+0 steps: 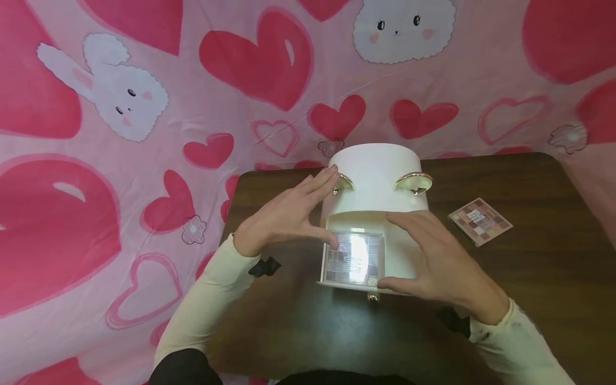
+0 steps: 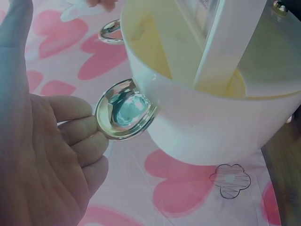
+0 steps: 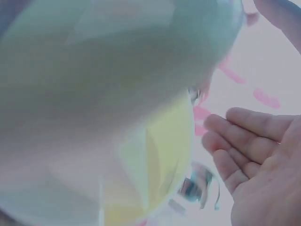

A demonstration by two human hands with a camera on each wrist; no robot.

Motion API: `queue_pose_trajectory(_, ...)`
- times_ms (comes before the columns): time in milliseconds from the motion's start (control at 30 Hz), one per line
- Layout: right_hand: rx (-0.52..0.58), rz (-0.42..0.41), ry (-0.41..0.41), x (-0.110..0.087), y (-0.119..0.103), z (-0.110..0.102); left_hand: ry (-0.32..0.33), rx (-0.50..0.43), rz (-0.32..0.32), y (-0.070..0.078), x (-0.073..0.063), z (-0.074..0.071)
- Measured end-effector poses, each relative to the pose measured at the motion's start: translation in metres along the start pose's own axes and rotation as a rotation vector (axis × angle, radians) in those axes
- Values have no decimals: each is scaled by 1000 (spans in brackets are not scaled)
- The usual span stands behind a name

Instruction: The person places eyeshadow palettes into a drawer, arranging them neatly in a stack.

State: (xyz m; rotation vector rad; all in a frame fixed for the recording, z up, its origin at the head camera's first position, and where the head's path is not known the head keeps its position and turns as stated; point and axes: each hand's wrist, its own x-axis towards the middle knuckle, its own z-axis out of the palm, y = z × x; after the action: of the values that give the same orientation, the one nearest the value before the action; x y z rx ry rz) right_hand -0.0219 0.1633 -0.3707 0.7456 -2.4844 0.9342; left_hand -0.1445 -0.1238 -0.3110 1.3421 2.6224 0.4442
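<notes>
A white rounded box (image 1: 375,176) with gold rings stands on the table, its drawer (image 1: 401,251) pulled out toward me. Flat in the drawer's left half lies an eyeshadow palette (image 1: 344,262) with a shiny clear lid. My left hand (image 1: 289,214) is spread, its thumb over the palette's upper left part. Its fingertips are right by a gold ring (image 2: 126,110) in the left wrist view. My right hand (image 1: 445,262) is spread over the drawer's right side. Its thumb tip is close to the palette's lower right corner, and its fingers extend over the drawer's back.
Another eyeshadow palette (image 1: 481,221) lies on the dark wooden table (image 1: 539,262) to the right. A gold knob (image 1: 373,297) sticks out from the drawer front. Behind the table hangs a pink cloth (image 1: 226,107) with hearts and white animals.
</notes>
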Motion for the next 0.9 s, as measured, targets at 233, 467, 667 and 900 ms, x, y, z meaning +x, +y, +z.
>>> queue_pose_trajectory(233, -27, 76, 150, -26, 26, -22, 3, 11, -3, 0, 0, 1)
queue_pose_trajectory(467, -64, 289, 333, -57, 77, -36, 15, 9, 4, 0, 2, 1)
queue_pose_trajectory(667, -131, 564, 260, -88, 135, -37, 7, -1, 9, 0, 5, 0)
queue_pose_trajectory(900, -154, 702, 36, -120, 208, -20, 6, -2, -2, 1, 3, -1)
